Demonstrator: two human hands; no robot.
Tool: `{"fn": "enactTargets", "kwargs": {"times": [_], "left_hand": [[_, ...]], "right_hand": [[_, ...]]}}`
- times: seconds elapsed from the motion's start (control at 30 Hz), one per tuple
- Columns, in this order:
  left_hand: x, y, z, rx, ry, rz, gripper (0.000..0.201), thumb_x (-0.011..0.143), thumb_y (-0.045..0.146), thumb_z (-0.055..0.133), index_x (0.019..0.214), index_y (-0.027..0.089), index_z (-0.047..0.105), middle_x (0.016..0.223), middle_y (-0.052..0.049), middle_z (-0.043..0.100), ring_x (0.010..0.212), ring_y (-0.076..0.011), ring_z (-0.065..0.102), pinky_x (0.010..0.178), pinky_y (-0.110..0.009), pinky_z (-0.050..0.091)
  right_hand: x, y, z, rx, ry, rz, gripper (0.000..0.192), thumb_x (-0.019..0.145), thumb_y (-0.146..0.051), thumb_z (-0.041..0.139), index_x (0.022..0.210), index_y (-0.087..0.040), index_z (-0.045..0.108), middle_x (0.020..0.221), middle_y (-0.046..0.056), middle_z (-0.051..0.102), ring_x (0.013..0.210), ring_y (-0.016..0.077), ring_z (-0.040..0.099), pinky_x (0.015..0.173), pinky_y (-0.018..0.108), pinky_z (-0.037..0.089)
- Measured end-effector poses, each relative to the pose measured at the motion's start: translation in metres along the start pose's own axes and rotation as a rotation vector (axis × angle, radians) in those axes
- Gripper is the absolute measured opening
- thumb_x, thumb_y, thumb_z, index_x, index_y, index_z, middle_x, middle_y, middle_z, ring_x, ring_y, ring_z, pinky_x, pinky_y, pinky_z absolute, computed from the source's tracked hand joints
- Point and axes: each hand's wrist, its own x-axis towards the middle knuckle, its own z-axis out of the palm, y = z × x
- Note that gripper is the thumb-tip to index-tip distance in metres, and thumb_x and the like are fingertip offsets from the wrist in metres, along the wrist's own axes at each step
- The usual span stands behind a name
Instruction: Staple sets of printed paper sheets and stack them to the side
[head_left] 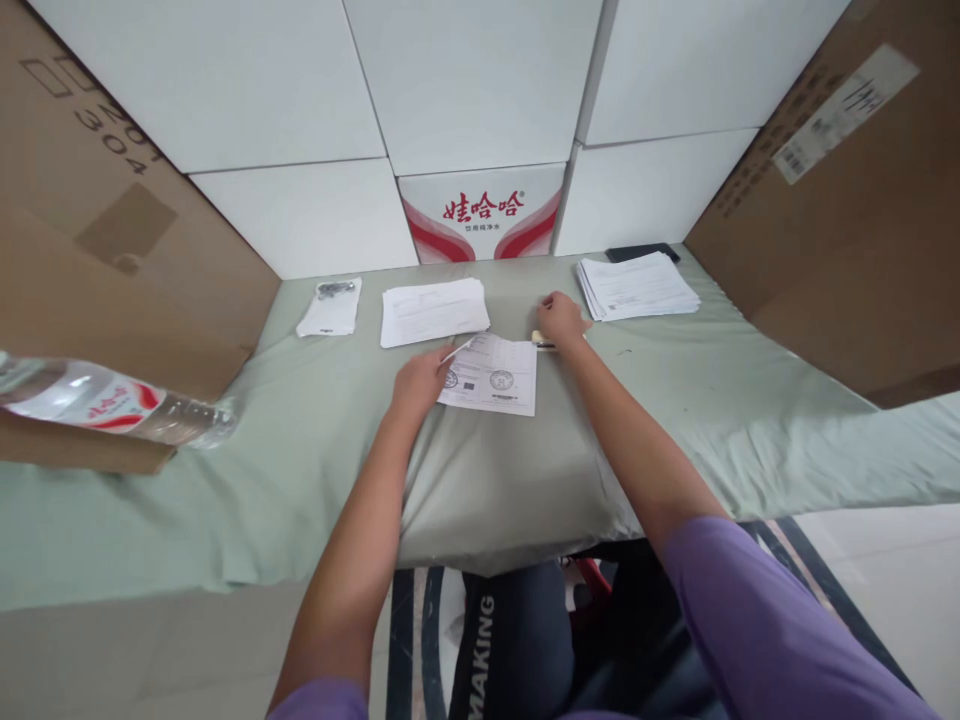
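My left hand [417, 384] is closed on the left edge of a printed paper sheet [499, 375], whose corner is lifted between the fingers. Round stamp marks and a small square code show on the sheet, which lies on the cloth in front of me. My right hand [561, 318] is just right of the sheet, fingers curled and pinched together. Below these fingers is a small cream and dark object [541, 340], mostly hidden by the hand; its kind is unclear. Whatever the fingertips hold cannot be made out.
A paper stack [435, 312] lies behind my left hand, another stack [637, 287] at the right, partly over a dark flat object [643, 252]. A white packet [330, 307] with small dark pieces lies left. A water bottle [112, 400] and cardboard boxes [840, 220] flank the green cloth.
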Motion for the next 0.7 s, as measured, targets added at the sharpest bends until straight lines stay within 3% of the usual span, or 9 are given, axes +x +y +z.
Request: {"fn": "enactTargets", "kwargs": {"times": [0.23,0.5,0.7], "left_hand": [[0.002,-0.001,0.003,-0.021,0.018,0.019,0.045,0.105,0.043,0.038,0.133,0.027,0.070,0.108,-0.011,0.078,0.102,-0.0294,0.071,0.077,-0.032,0.047],[0.001,0.000,0.003,-0.029,0.017,0.024,0.044,0.105,0.041,0.039,0.134,0.028,0.069,0.110,-0.010,0.078,0.103,-0.0290,0.071,0.079,-0.032,0.048],[0.000,-0.001,0.004,-0.042,0.013,0.015,0.043,0.104,0.040,0.039,0.134,0.029,0.069,0.112,-0.009,0.078,0.102,-0.0274,0.072,0.081,-0.031,0.048]], "right_hand": [[0.001,-0.001,0.001,0.005,0.017,0.005,0.020,0.096,-0.025,0.052,0.108,-0.024,0.068,0.123,0.010,0.071,0.122,0.0308,0.056,0.106,0.060,0.035],[-0.003,0.000,0.005,-0.101,0.044,-0.029,0.029,0.098,-0.023,0.045,0.118,-0.022,0.065,0.130,0.014,0.066,0.124,0.0327,0.052,0.102,0.059,0.036],[-0.011,-0.006,0.011,-0.260,0.102,-0.049,0.043,0.094,-0.007,0.037,0.125,-0.019,0.064,0.133,0.017,0.061,0.128,0.0343,0.048,0.103,0.063,0.032]]}}
